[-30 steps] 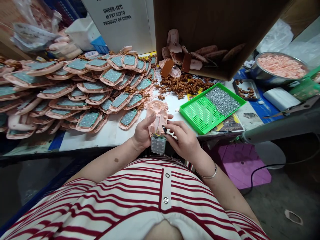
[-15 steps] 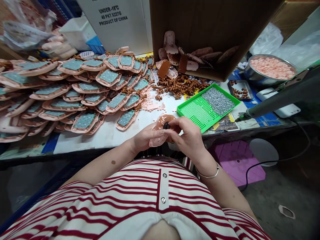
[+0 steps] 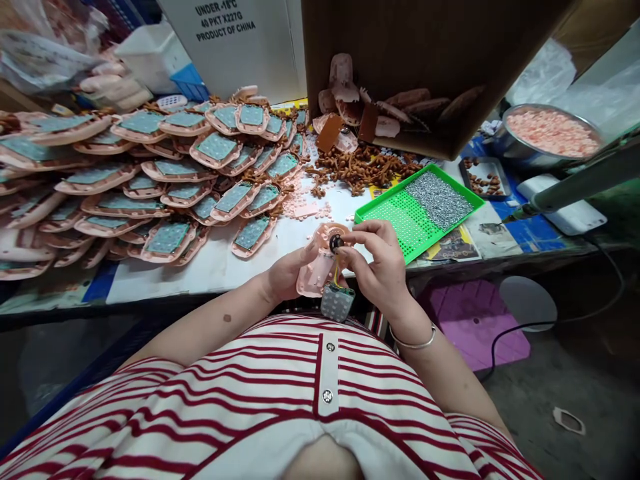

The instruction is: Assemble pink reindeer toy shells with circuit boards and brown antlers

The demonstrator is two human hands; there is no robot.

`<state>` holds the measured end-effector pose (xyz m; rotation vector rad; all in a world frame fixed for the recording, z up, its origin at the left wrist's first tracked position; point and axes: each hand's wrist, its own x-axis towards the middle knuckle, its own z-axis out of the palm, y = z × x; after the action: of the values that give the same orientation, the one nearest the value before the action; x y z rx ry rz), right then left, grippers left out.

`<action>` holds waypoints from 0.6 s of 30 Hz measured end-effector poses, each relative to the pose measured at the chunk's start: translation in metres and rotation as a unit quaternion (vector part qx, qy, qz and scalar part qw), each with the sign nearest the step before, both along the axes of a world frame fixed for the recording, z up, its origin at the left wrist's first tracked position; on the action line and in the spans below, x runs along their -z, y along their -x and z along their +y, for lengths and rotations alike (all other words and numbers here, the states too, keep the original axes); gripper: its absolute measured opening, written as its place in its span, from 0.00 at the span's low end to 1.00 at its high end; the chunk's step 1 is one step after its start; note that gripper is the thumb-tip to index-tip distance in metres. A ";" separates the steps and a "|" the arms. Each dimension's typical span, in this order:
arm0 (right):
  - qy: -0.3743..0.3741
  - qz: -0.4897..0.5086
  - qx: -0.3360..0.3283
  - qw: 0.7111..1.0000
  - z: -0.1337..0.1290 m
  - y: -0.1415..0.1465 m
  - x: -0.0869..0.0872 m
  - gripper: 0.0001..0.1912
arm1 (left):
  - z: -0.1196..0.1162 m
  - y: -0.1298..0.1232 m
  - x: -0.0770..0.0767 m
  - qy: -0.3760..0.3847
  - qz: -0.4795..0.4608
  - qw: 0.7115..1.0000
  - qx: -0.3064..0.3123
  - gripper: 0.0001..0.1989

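My left hand [image 3: 290, 272] is closed around a pink plastic shell [image 3: 311, 275], held just above my lap at the table's front edge. A small round black part [image 3: 335, 243] sits at the shell's upper end, and the thumb and fingers of my right hand [image 3: 377, 263] pinch it. Thin yellowish wires run down from there to a circuit board with a grey, bubble-patterned face [image 3: 338, 303], which hangs below the shell near my shirt. The fingertips of my left hand are partly hidden behind the shell.
Stacked pink shells with bluish panels [image 3: 173, 240] cover the table's left. Behind my hands lie brown pieces [image 3: 360, 170] and an open cardboard box [image 3: 430, 67]. A green tray [image 3: 387, 220] of small metal screws, a metal bowl [image 3: 515, 140] and a grey tool arm [image 3: 565, 190] are at right.
The circuit board with its wires has come into view, hanging below the shell. The shell is turned to show its inside more. My right hand stays at the black part.
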<state>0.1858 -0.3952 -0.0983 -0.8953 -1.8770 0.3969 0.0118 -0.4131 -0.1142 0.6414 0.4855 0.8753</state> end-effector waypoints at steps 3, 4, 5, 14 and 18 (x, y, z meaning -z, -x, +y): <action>0.020 0.016 0.036 0.999 0.000 0.002 0.004 0.07 | -0.001 -0.007 -0.004 -0.011 -0.008 1.000 -0.022 0.34; 0.015 0.009 0.047 0.999 -0.001 0.002 0.005 0.07 | -0.002 -0.009 -0.005 -0.012 -0.008 1.000 -0.025 0.35; 0.004 -0.007 0.058 0.998 -0.002 0.003 0.005 0.08 | -0.002 -0.010 -0.005 -0.014 -0.005 0.999 -0.028 0.36; -0.092 -0.094 0.098 0.986 -0.010 0.006 0.007 0.08 | -0.003 -0.012 0.001 -0.045 0.010 0.999 -0.027 0.42; -0.073 -0.045 0.073 0.994 -0.009 0.007 0.010 0.06 | -0.003 -0.009 0.003 -0.056 0.014 0.998 -0.012 0.43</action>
<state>0.1792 -0.4041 -0.1085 -0.9575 -1.8816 0.1289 0.0209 -0.4164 -0.1176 0.7521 0.4728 0.9217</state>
